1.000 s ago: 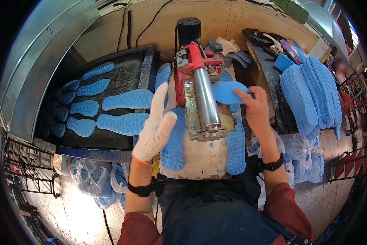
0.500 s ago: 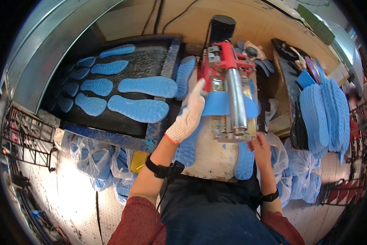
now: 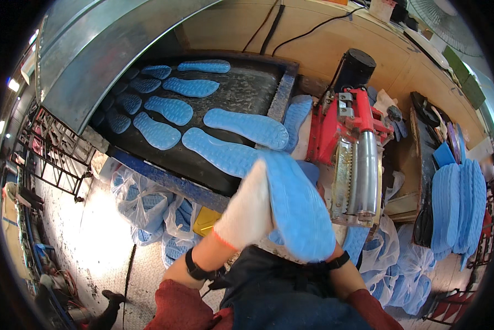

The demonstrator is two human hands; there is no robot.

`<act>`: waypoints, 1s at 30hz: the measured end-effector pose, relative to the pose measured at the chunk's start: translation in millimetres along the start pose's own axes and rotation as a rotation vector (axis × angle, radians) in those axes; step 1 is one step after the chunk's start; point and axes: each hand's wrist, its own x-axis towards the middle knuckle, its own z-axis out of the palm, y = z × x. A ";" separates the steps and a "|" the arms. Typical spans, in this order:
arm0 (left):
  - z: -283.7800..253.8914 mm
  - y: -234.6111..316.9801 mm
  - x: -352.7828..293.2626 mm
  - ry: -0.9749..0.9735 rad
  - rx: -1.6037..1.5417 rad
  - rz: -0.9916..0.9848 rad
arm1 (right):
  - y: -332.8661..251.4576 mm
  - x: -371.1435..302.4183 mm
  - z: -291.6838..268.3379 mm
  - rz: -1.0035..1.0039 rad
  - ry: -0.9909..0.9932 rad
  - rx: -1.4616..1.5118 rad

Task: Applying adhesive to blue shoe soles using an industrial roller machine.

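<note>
My left hand point(image 3: 250, 206), in a white knit glove with an orange cuff edge, is closed on the left edge of a blue sandal insole point(image 3: 296, 209) with a bumpy surface. The insole is raised in front of my body and blurred by motion. My bare right hand is hidden behind it; only the right wrist point(image 3: 338, 260) with a black band shows. Right of the insole stands a red machine point(image 3: 346, 118) with a shiny metal roller point(image 3: 364, 173). More blue insoles point(image 3: 219, 151) lie spread on a black belt point(image 3: 241, 91) at the left.
A sheet-metal hood point(image 3: 109, 49) covers the belt's far-left end. Stacked blue insoles point(image 3: 448, 209) stand at the right by a dark-topped stand point(image 3: 423, 181). Plastic bags of insoles point(image 3: 140, 201) sit on the floor on both sides. A yellow object point(image 3: 205, 221) lies below the belt's blue frame.
The insole that was under the roller is now out and lifted before me in my left hand. My right hand has gone behind it. The whole view has swung left.
</note>
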 end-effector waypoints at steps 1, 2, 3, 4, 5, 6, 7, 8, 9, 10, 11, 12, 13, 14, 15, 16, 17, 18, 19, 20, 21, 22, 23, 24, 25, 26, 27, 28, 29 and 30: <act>-8.3 -12.6 23.2 0.045 0.319 0.209 | -8.5 -3.9 -3.1 -0.012 0.033 -0.110; -15.4 -26.4 46.2 0.060 0.453 0.237 | -17.5 -7.3 -4.6 -0.021 0.067 -0.220; -23.3 -41.6 71.3 0.115 0.536 0.261 | -29.9 -20.3 -23.3 -0.108 0.040 -0.253; -29.3 -57.5 90.0 0.182 0.324 0.133 | -39.1 -32.3 -32.5 -0.183 0.061 -0.260; -36.1 -75.9 110.6 0.265 0.110 0.093 | -47.8 -44.7 -43.2 -0.194 0.017 -0.287; -45.4 -94.6 140.2 0.322 0.295 -0.038 | -52.3 -55.8 -48.2 -0.312 0.108 -0.316; -53.2 -112.5 166.1 0.410 0.437 -0.222 | -55.9 -62.6 -52.0 -0.452 0.173 -0.362; -59.1 -130.7 182.2 0.437 0.443 -0.204 | -57.9 -69.4 -56.3 -0.432 0.206 -0.344; -65.8 -147.4 197.6 0.454 0.111 -0.246 | -60.2 -76.0 -64.4 -0.315 0.167 -0.016; -71.7 -161.2 211.1 0.459 -0.224 -0.287 | -61.1 -83.2 -71.4 -0.204 0.130 0.236; -73.7 -171.3 222.0 0.454 -0.558 -0.327 | -61.7 -90.5 -79.0 -0.080 0.158 0.323; -75.5 -176.7 228.8 0.439 -0.892 -0.367 | -63.3 -96.3 -87.1 -0.080 0.171 0.327; -76.2 -176.8 232.7 0.400 -1.189 -0.490 | -66.7 -104.2 -97.3 -0.269 0.170 -0.059; -69.9 -172.5 232.8 0.404 -1.218 -0.416 | -68.8 -110.4 -101.9 -0.336 0.197 -0.330; -64.5 -163.8 225.2 0.436 -0.807 -0.379 | -71.8 -117.3 -106.1 -0.437 0.167 -0.439; -58.2 -148.7 221.9 0.554 -0.442 -0.375 | -77.0 -123.7 -111.7 -0.345 0.166 -0.159; -51.5 -130.6 219.0 0.680 -0.068 -0.430 | -83.0 -130.0 -117.5 -0.250 0.161 0.119; -36.4 -114.1 208.2 0.650 0.404 -0.115 | -87.9 -134.5 -119.6 -0.206 0.095 0.433; -12.5 -99.1 194.7 0.580 0.656 0.112 | -92.9 -137.5 -121.2 -0.158 0.193 0.402; 9.1 -86.5 180.1 0.353 0.789 0.168 | -98.2 -139.8 -123.1 -0.155 0.190 0.405; 27.9 -76.2 163.4 0.212 0.922 0.237 | -103.6 -142.0 -125.4 -0.198 0.197 0.431; 37.5 -70.2 150.0 0.067 1.122 0.245 | -109.0 -144.0 -127.9 -0.249 0.204 0.463; 35.8 -67.4 149.2 -0.011 1.193 0.213 | -115.0 -148.4 -131.3 -0.271 0.235 0.457; 33.2 -67.8 148.6 -0.185 1.265 0.106 | -123.2 -149.4 -135.8 -0.284 0.256 0.458; 24.5 -70.3 149.1 -0.185 1.295 0.088 | -132.6 -153.0 -141.5 -0.316 0.380 0.218; 10.5 -73.5 151.4 -0.210 1.288 0.059 | -143.2 -157.3 -146.9 -0.314 0.523 -0.013; -1.1 -75.8 155.3 -0.269 1.290 0.006 | -157.3 -158.1 -152.6 -0.483 0.575 -0.323; -13.0 -76.4 158.6 -0.306 1.293 -0.016 | -173.9 -157.6 -157.9 -0.547 0.641 -0.596; -24.3 -75.1 159.1 -0.331 1.279 -0.038 | -191.2 -158.9 -161.8 -0.688 0.633 -0.749; -31.6 -71.0 158.4 -0.340 1.266 -0.048 | -207.7 -156.9 -162.1 -0.763 0.629 -0.868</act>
